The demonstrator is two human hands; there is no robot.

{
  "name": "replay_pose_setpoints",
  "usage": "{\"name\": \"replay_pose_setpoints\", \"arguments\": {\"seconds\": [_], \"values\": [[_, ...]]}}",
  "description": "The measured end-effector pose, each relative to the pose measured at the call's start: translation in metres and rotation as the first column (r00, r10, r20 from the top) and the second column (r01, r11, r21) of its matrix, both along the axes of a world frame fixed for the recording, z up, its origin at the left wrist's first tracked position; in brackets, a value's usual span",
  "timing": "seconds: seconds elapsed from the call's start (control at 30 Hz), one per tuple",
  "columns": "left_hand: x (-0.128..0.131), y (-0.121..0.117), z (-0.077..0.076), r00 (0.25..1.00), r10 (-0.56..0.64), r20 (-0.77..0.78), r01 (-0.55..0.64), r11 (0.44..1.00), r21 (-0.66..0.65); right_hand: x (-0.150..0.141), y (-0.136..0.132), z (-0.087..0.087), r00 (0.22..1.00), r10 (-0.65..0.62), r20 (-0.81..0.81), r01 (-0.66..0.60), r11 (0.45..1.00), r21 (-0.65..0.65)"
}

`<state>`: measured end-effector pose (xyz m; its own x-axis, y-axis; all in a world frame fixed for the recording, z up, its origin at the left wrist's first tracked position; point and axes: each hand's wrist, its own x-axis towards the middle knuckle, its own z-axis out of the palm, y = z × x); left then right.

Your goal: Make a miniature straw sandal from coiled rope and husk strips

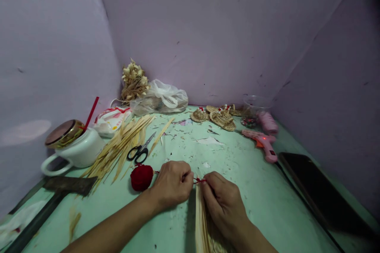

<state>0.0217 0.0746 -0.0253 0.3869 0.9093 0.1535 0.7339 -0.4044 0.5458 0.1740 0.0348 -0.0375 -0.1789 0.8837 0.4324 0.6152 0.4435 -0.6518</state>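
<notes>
Long, pale dried-strip bundle lies beside the closed fingers of the right hand, which, like the left hand, grips thin red yarn; uneven pulling could loosen it.

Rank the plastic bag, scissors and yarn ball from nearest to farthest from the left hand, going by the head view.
From the left hand:
1. Yarn ball: just to its left.
2. Scissors: left, beyond the ball.
3. Plastic bag: far back, by the wall.
</notes>
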Motion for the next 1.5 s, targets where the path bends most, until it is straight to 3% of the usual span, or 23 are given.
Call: {"name": "replay_pose_setpoints", "arguments": {"seconds": [0.17, 0.47, 0.57, 0.63, 0.7, 0.77, 0.83, 0.87, 0.93, 1.0, 1.17, 1.27, 1.37, 1.43, 1.5], "values": [[0.002, -0.004, 0.001, 1.0, -0.011, -0.023, 0.013, 0.996, 0.094, 0.001, -0.003, -0.001, 0.999, 0.044, -0.018, -0.043, 0.997, 0.066], [0.0, -0.006, 0.0, 0.999, -0.021, -0.031, 0.024, 0.995, 0.1, 0.001, -0.004, -0.001, 0.995, 0.073, -0.072, -0.07, 0.997, 0.043], [-0.001, -0.002, 0.001, 0.996, -0.007, 0.092, 0.006, 1.0, 0.013, 0.001, -0.003, 0.003, 0.991, -0.005, -0.136, -0.004, 0.998, -0.068], [-0.001, 0.003, 0.003, 0.97, -0.013, 0.241, 0.048, 0.989, -0.138, 0.001, 0.0, 0.008, 0.96, -0.062, -0.273, 0.005, 0.979, -0.205], [-0.002, 0.008, 0.006, 0.918, 0.004, 0.397, 0.12, 0.95, -0.287, 0.0, 0.003, 0.013, 0.852, -0.112, -0.512, -0.1, 0.924, -0.369], [-0.002, 0.011, 0.01, 0.864, 0.05, 0.501, 0.157, 0.919, -0.362, -0.001, 0.005, 0.015, 0.639, -0.2, -0.742, -0.3, 0.824, -0.48], [-0.002, 0.012, 0.013, 0.829, 0.098, 0.55, 0.141, 0.916, -0.376, -0.002, 0.006, 0.017, 0.443, -0.304, -0.844, -0.493, 0.704, -0.512], [-0.002, 0.012, 0.014, 0.818, 0.112, 0.563, 0.131, 0.919, -0.373, -0.003, 0.006, 0.018, 0.393, -0.335, -0.856, -0.565, 0.647, -0.512], [-0.001, 0.012, 0.015, 0.805, 0.126, 0.58, 0.123, 0.92, -0.371, -0.004, 0.003, 0.02, 0.368, -0.347, -0.863, -0.653, 0.564, -0.505], [0.0, 0.011, 0.014, 0.793, 0.136, 0.594, 0.136, 0.911, -0.39, -0.004, 0.001, 0.023, 0.375, -0.318, -0.871, -0.697, 0.523, -0.491], [0.001, 0.01, 0.016, 0.783, 0.129, 0.609, 0.173, 0.894, -0.412, -0.004, 0.0, 0.026, 0.372, -0.324, -0.87, -0.665, 0.56, -0.493], [-0.001, 0.012, 0.021, 0.813, 0.079, 0.576, 0.186, 0.904, -0.386, -0.003, 0.005, 0.024, 0.37, -0.399, -0.839, -0.55, 0.634, -0.544], [-0.005, 0.014, 0.026, 0.86, 0.023, 0.509, 0.216, 0.888, -0.405, -0.001, 0.01, 0.021, 0.44, -0.436, -0.785, -0.374, 0.706, -0.602], [-0.007, 0.017, 0.027, 0.882, 0.022, 0.471, 0.189, 0.899, -0.396, 0.001, 0.012, 0.02, 0.481, -0.434, -0.762, -0.309, 0.729, -0.611], [-0.007, 0.019, 0.027, 0.888, 0.055, 0.456, 0.126, 0.925, -0.359, 0.003, 0.012, 0.02, 0.471, -0.434, -0.768, -0.309, 0.734, -0.605]]}}
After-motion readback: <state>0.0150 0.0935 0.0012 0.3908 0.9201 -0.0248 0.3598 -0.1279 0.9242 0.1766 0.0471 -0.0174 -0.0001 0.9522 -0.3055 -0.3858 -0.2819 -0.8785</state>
